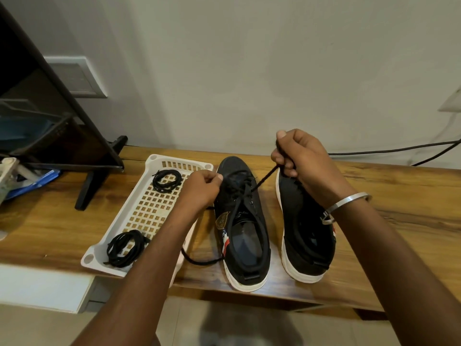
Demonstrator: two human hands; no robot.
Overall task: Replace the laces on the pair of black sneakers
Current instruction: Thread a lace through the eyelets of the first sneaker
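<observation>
Right hand (299,156): grip closed tight on black lace (264,179), pulled taut up and right from left sneaker (243,226). Left hand (203,187): fingers curled, pinching lace at the same sneaker's eyelets. Loose lace end trailing on worktop (399,196) beside the heel. Right sneaker (303,236) just beside, parallel, toes toward the wall; laced or not, cannot tell. Both black canvas, white rubber soles. White perforated plastic tray (149,208) left of sneakers, holding two coiled black lace bundles: far (166,181), near (126,248). Wood-grain worktop. Metal bangle (346,202) on right wrist.
</observation>
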